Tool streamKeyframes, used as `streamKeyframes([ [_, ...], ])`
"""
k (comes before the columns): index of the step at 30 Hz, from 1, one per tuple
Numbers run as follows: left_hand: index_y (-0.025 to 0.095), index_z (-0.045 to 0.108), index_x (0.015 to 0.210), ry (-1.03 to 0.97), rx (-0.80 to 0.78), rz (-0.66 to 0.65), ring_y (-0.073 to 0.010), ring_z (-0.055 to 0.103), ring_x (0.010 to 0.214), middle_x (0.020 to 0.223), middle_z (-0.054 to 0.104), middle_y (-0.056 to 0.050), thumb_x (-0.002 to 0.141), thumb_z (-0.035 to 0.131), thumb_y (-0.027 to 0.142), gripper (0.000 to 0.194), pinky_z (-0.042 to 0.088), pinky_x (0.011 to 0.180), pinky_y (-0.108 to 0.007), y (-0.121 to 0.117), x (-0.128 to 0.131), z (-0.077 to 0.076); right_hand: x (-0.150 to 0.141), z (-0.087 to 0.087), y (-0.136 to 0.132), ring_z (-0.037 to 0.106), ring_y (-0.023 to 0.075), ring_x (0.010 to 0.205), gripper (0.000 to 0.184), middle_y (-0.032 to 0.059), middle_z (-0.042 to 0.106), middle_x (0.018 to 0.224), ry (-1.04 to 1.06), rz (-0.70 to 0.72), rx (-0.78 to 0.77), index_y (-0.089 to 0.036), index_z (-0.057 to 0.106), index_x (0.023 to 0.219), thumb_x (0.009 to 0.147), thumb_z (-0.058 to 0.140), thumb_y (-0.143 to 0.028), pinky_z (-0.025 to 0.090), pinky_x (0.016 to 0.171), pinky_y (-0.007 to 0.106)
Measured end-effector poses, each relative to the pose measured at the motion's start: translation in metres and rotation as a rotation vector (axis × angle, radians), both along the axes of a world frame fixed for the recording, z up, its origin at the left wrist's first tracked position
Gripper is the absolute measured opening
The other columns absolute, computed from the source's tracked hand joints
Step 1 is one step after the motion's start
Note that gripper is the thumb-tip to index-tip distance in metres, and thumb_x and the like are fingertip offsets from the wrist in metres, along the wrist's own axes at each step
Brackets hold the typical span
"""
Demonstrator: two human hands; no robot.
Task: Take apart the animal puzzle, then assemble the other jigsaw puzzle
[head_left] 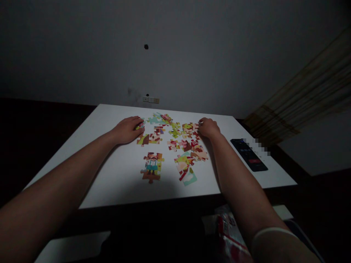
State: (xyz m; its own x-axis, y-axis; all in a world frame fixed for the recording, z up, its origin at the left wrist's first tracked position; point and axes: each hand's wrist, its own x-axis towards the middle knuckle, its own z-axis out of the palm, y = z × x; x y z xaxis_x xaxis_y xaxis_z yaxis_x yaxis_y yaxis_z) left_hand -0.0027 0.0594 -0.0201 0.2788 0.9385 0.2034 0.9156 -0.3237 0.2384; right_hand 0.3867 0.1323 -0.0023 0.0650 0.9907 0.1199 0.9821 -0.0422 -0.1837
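Observation:
Several colourful jigsaw pieces lie scattered across the middle of a white table. A joined cluster showing a small figure sits nearest me. My left hand rests on the table at the left of the pieces, fingers curled over a piece with red and green on it. My right hand lies at the right side of the spread, fingers bent down onto pieces at the far right. What is under those fingers is hidden.
A dark phone lies face up near the table's right edge. A grey wall with a small socket stands behind the table. A red and white packet lies below the table's front edge. A curtain hangs at right.

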Motion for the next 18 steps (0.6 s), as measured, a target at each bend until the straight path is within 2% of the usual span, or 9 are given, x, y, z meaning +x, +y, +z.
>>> streamKeyframes([
  [4, 0.019, 0.050, 0.137, -0.002, 0.002, -0.010, -0.0278, 0.036, 0.135, 0.146, 0.042, -0.009, 0.086, 0.035, 0.059, 0.066, 0.025, 0.113, -0.038, 0.000, 0.000, 0.000, -0.001, -0.001, -0.001, 0.050, 0.0358, 0.113, 0.044, 0.0180, 0.059, 0.117, -0.002, -0.018, 0.014, -0.021, 0.060, 0.120, 0.076, 0.062, -0.024, 0.040, 0.092, 0.048],
  [7, 0.021, 0.050, 0.137, -0.013, -0.015, 0.002, -0.0274, 0.035, 0.136, 0.146, 0.043, -0.007, 0.085, 0.034, 0.062, 0.068, 0.024, 0.113, -0.037, 0.001, -0.001, 0.000, -0.001, 0.001, -0.003, 0.050, 0.0365, 0.113, 0.045, 0.0200, 0.055, 0.120, 0.033, -0.021, 0.058, -0.019, 0.059, 0.120, 0.075, 0.062, -0.022, 0.040, 0.092, 0.048],
  [11, 0.024, 0.050, 0.137, -0.029, -0.037, 0.007, -0.0281, 0.034, 0.136, 0.146, 0.043, -0.004, 0.083, 0.036, 0.064, 0.068, 0.025, 0.113, -0.039, 0.001, 0.000, 0.001, 0.000, 0.006, -0.004, 0.056, 0.0305, 0.104, 0.045, 0.0178, 0.053, 0.123, 0.173, 0.010, 0.151, -0.020, 0.059, 0.120, 0.075, 0.058, -0.017, 0.042, 0.089, 0.042],
  [15, 0.023, 0.051, 0.136, -0.031, -0.021, -0.015, -0.0287, 0.035, 0.135, 0.146, 0.043, -0.006, 0.083, 0.038, 0.062, 0.067, 0.025, 0.113, -0.040, 0.002, -0.001, 0.001, -0.009, 0.011, -0.005, 0.058, 0.0231, 0.095, 0.031, 0.0096, 0.064, 0.099, 0.463, 0.075, 0.272, -0.022, 0.065, 0.105, 0.077, 0.053, -0.016, 0.045, 0.086, 0.038],
  [18, 0.022, 0.052, 0.135, -0.032, -0.010, -0.026, -0.0293, 0.036, 0.134, 0.145, 0.044, -0.006, 0.084, 0.038, 0.060, 0.065, 0.026, 0.112, -0.041, 0.002, -0.001, 0.000, -0.025, 0.018, -0.013, 0.059, 0.0158, 0.074, 0.014, 0.0031, 0.065, 0.085, 0.811, 0.138, 0.260, -0.023, 0.065, 0.090, 0.078, 0.058, -0.021, 0.049, 0.068, 0.030],
])
